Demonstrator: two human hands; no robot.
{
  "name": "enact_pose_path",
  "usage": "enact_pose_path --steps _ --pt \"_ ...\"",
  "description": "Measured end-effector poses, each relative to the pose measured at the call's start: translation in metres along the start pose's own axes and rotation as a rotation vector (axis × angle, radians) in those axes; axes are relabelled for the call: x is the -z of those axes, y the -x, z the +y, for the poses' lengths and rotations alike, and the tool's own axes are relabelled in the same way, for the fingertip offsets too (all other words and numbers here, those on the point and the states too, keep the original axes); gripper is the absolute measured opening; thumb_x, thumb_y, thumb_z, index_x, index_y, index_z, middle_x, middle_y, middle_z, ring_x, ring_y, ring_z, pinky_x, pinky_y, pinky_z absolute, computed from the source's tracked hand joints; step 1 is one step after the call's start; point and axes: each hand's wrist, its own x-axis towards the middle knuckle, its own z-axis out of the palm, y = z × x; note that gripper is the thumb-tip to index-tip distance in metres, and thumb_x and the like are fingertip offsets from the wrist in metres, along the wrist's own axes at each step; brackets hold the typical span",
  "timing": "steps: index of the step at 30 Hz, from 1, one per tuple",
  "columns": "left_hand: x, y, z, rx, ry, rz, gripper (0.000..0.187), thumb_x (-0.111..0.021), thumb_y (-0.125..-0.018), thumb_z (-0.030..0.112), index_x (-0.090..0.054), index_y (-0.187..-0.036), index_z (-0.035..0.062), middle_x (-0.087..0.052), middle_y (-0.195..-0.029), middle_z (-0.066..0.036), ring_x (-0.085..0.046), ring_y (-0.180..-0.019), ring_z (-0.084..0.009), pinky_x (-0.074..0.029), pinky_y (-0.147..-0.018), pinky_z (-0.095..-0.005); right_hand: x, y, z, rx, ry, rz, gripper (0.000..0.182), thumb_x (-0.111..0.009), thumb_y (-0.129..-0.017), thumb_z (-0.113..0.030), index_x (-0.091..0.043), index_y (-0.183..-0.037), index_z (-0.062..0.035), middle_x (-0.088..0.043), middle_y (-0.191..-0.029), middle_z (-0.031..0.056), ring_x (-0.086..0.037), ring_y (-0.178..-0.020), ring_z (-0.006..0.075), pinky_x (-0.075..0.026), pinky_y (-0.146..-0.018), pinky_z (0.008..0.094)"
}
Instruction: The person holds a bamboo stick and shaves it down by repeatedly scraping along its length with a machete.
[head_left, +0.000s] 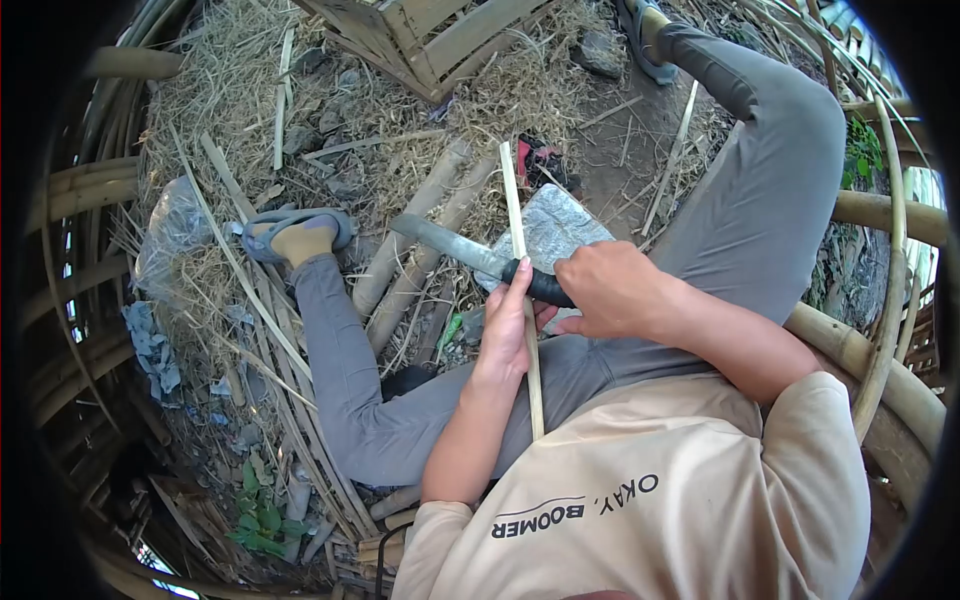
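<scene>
In my right hand [612,290] is the black handle of a large knife [440,240]; its broad metal blade points up and left. A long, pale bamboo strip [512,195] runs between my left thumb and fingers. My left hand [510,325] is closed around it, with the thumb tip right by the knife's handle. The strip crosses the knife where blade and handle meet, and its lower end lies over my lap. Behind the hands, a flat grey stone block [560,225] rests on the ground between my legs.
Two thick bamboo poles [405,275] lie left of the stone. A wooden crate [435,50] stands at the top. Dry shavings and loose strips [285,100] cover the ground. Bamboo poles [870,350] edge the right side, and a clear plastic bag [175,235] lies far left.
</scene>
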Motion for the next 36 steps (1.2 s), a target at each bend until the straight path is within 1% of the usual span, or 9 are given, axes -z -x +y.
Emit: enact_pose_path --steps 8,16,17,20,23,26,27,31,36 --pt "-0.019 0.008 0.005 -0.185 -0.111 0.026 0.039 -0.052 -0.1 0.046 -0.06 -0.105 0.0079 -0.065 -0.088 -0.001 -0.063 -0.074 -0.0074 -0.051 -0.063 -0.0228 -0.008 -0.022 -0.013 -0.013 0.003 0.069 0.033 -0.074 -0.066 -0.021 -0.062 -0.087 0.0009 -0.068 -0.073 0.0177 -0.07 -0.068 0.0325 -0.056 -0.063 0.0443" --pt "-0.017 0.018 0.004 -0.24 -0.002 -0.177 0.057 -0.035 -0.1 0.06 -0.057 -0.108 0.0076 -0.063 -0.088 -0.004 -0.062 -0.084 -0.0118 -0.05 -0.064 -0.0275 0.037 -0.022 0.041 -0.059 -0.398 0.151 0.046 -0.073 -0.08 -0.042 -0.071 -0.099 -0.0005 -0.07 -0.08 0.018 -0.071 -0.08 0.033 -0.056 -0.076 0.0403" --pt "-0.021 0.021 0.003 -0.195 0.052 -0.182 0.05 -0.035 -0.103 0.053 -0.055 -0.105 0.0071 -0.057 -0.079 -0.003 -0.056 -0.068 -0.0083 -0.044 -0.053 -0.0223 0.055 -0.016 0.045 -0.123 -0.443 0.075 0.048 -0.073 -0.083 -0.043 -0.071 -0.103 0.0005 -0.069 -0.078 0.0162 -0.07 -0.076 0.0318 -0.054 -0.073 0.0397" --pt "-0.013 0.023 0.005 -0.096 0.023 -0.284 0.042 -0.035 -0.106 0.044 -0.054 -0.103 0.0062 -0.05 -0.073 0.0 -0.043 -0.054 -0.0043 -0.035 -0.045 -0.0186 0.076 -0.004 0.065 -0.205 -0.507 0.014 0.047 -0.072 -0.085 -0.043 -0.067 -0.102 0.0009 -0.067 -0.073 0.0148 -0.068 -0.07 0.0286 -0.05 -0.068 0.0402" --pt "-0.021 0.029 0.009 -0.107 -0.011 -0.207 0.029 -0.038 -0.107 0.03 -0.052 -0.102 0.0051 -0.045 -0.068 0.002 -0.033 -0.047 -0.0018 -0.029 -0.041 -0.0171 0.08 0.006 0.076 -0.232 -0.794 -0.145 0.036 -0.072 -0.083 -0.025 -0.059 -0.102 0.0024 -0.063 -0.071 0.0111 -0.064 -0.064 0.024 -0.05 -0.064 0.0378" --pt "-0.023 0.029 0.008 -0.227 -0.127 -0.087 0.026 -0.039 -0.107 0.027 -0.051 -0.1 0.0049 -0.044 -0.065 0.003 -0.032 -0.046 -0.0014 -0.028 -0.04 -0.0173 0.065 0.003 0.088 -0.033 -0.495 -0.118 0.029 -0.068 -0.078 -0.012 -0.056 -0.1 0.0015 -0.066 -0.074 0.0155 -0.066 -0.067 0.0294 -0.05 -0.065 0.0411" --pt "-0.023 0.029 0.007 -0.276 -0.17 -0.038 0.025 -0.04 -0.107 0.026 -0.051 -0.099 0.0048 -0.043 -0.064 0.004 -0.031 -0.046 -0.0013 -0.028 -0.04 -0.0174 0.064 0.001 0.077 -0.141 -0.311 -0.059 0.029 -0.062 -0.07 -0.006 -0.06 -0.097 0.0026 -0.066 -0.076 0.0213 -0.067 -0.072 0.0375 -0.051 -0.068 0.0453" --pt "-0.02 0.033 0.022 -0.426 -0.155 0.028 0.025 -0.038 -0.107 0.025 -0.05 -0.097 0.005 -0.042 -0.063 0.003 -0.031 -0.046 -0.0011 -0.027 -0.04 -0.0183 0.031 -0.008 0.077 -0.006 -0.07 0.178 0.024 -0.059 -0.065 -0.013 -0.066 -0.079 0.0053 -0.065 -0.073 0.0258 -0.065 -0.074 0.0423 -0.053 -0.072 0.0492" --pt "-0.016 0.034 0.021 -0.446 -0.068 0.026 0.025 -0.037 -0.107 0.024 -0.05 -0.096 0.0059 -0.042 -0.063 0.004 -0.03 -0.045 -0.0014 -0.026 -0.04 -0.0183 0.023 -0.02 0.064 -0.02 -0.04 0.278 0.023 -0.067 -0.07 -0.023 -0.068 -0.074 0.0002 -0.065 -0.069 0.0211 -0.065 -0.072 0.0405 -0.053 -0.071 0.0474"
